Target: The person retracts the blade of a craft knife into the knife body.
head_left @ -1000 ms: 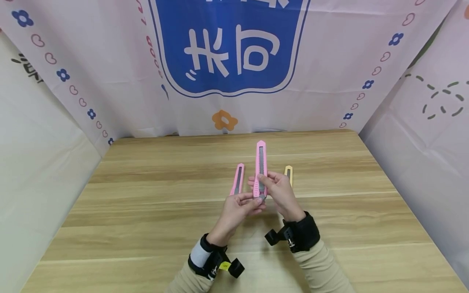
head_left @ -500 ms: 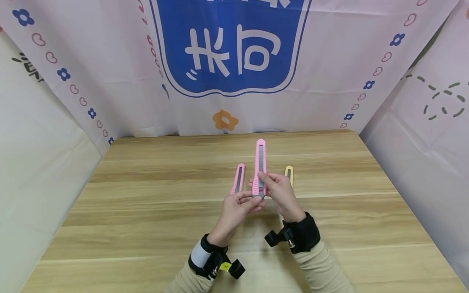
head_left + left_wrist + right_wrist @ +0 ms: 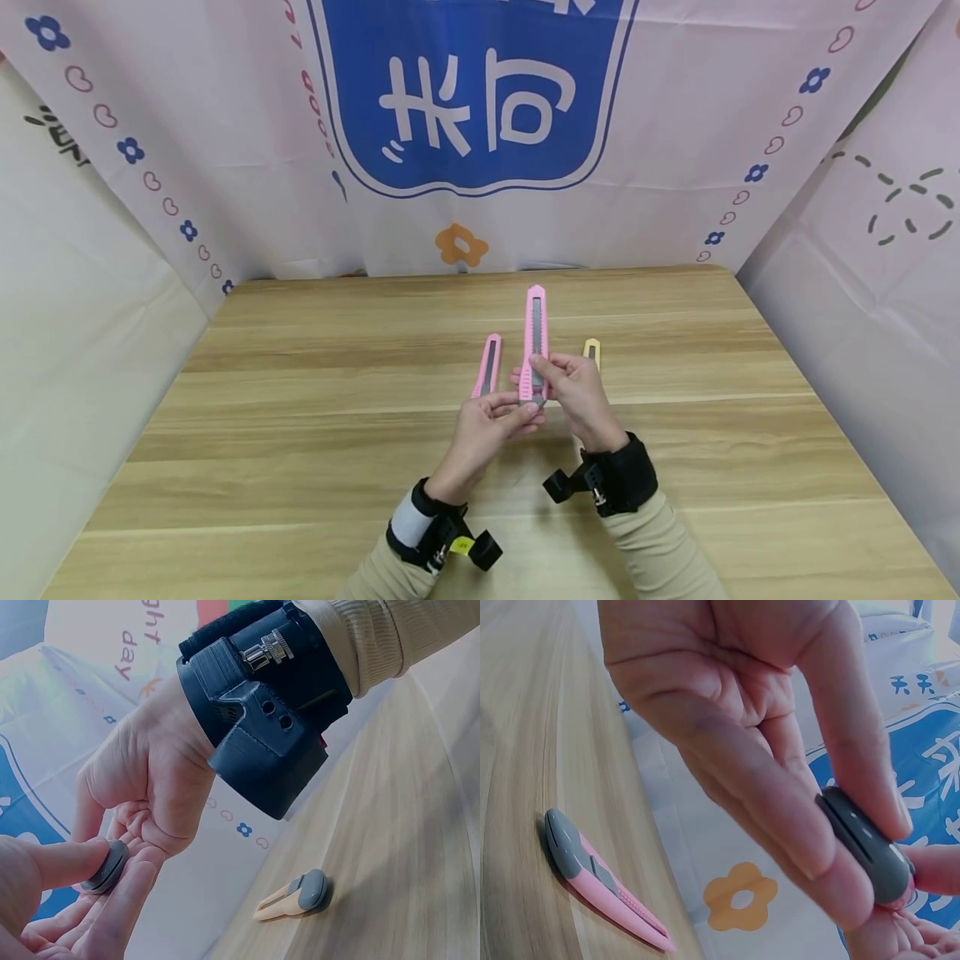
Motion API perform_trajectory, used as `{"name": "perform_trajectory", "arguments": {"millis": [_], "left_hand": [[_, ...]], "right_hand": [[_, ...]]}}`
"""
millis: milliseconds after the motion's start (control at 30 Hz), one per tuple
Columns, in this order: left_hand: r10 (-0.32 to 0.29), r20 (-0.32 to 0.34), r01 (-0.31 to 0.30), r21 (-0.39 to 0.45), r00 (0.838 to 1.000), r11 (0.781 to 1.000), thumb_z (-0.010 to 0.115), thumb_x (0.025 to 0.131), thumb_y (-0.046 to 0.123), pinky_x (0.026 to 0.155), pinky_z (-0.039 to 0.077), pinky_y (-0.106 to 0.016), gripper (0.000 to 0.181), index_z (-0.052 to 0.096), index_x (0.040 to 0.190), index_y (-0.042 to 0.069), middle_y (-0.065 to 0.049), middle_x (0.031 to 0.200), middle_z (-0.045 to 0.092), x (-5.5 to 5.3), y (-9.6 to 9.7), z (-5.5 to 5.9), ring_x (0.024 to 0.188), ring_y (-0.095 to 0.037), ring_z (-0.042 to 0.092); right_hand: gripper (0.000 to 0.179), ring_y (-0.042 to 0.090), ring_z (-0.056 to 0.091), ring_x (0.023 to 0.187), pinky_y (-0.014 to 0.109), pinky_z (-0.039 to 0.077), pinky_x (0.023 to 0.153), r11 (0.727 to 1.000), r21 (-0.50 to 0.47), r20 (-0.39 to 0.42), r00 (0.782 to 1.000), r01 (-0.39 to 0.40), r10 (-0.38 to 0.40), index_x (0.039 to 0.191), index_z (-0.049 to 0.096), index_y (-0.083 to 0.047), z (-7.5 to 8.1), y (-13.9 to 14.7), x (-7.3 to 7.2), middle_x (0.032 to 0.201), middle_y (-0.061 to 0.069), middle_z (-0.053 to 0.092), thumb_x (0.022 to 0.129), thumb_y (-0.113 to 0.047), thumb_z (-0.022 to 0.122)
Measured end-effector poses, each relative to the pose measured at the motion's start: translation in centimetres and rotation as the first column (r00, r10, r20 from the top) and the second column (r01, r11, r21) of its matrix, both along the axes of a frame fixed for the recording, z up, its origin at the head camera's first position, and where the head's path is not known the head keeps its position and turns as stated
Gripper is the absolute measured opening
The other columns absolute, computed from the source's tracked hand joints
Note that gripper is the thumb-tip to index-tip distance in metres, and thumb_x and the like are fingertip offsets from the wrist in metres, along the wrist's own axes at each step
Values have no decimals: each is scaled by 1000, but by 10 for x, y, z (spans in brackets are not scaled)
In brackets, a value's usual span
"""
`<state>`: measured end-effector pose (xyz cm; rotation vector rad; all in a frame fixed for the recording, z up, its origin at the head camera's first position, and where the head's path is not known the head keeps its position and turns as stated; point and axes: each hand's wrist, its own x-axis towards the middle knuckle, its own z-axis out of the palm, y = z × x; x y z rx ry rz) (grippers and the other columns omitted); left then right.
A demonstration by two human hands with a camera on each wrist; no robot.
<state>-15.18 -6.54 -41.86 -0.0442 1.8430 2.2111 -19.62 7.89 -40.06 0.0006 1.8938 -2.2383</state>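
Note:
In the head view, a pink box cutter [image 3: 536,321] is held up over the table, tip pointing away. My left hand [image 3: 480,429] pinches its grey end [image 3: 107,868] between thumb and fingers, seen close in both wrist views. My right hand [image 3: 583,404] grips the body a little higher, thumb on the front by the grey slide and fingers behind. No bare blade shows beyond the tip. Another pink cutter [image 3: 487,365] lies on the table beyond the left hand, with its grey end in the right wrist view. A yellow cutter [image 3: 592,350] lies partly hidden behind the right hand.
The wood-grain table [image 3: 262,433] reaches back to a printed cloth [image 3: 645,225] with a blue emblem. White cloth [image 3: 82,333] hangs along both sides. Each wrist wears a black strap with a camera, such as the right strap [image 3: 618,475].
The held pink cutter shifts slightly left, then back right, with both hands keeping their grip. The two cutters on the table stay where they were.

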Motion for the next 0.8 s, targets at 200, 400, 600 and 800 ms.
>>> {"name": "perform_trajectory", "arguments": {"millis": [200, 400, 600, 800], "left_hand": [[6, 8, -6, 6, 1000, 1000, 64, 89, 2, 79, 62, -26, 30, 61, 116, -11, -26, 103, 72, 0, 1, 0, 79, -11, 74], [4, 9, -4, 10, 1000, 1000, 64, 89, 2, 80, 62, -26, 31, 61, 117, -10, -26, 102, 72, 0, 1, -1, 81, -13, 74], [-3, 11, 3, 10, 1000, 1000, 63, 90, 3, 84, 61, -30, 31, 61, 118, -9, -26, 103, 72, 1, 0, 0, 83, -14, 74], [-5, 11, 5, 6, 1000, 1000, 64, 90, 3, 83, 61, -30, 31, 61, 118, -9, -26, 102, 72, 1, -1, 1, 82, -12, 74]], "right_hand": [[35, 20, 75, 87, 21, 61, 70, 1000, -8, 5, 1000, 3, -3, 116, 58, 17, -1, 0, 0, 82, 3, 78, 97, -13, 56], [35, 16, 75, 84, 20, 61, 68, 1000, -19, 2, 1000, -6, 6, 115, 57, 18, -2, 0, 0, 79, -2, 78, 96, -11, 56], [35, 21, 75, 91, 19, 60, 71, 999, -31, -10, 1000, -24, 24, 116, 55, 20, -1, 1, 0, 79, -4, 78, 96, -9, 57], [35, 14, 75, 84, 19, 60, 69, 999, -33, -3, 1000, -26, 26, 117, 55, 20, -2, 0, -1, 77, -5, 77, 96, -8, 57]]}}
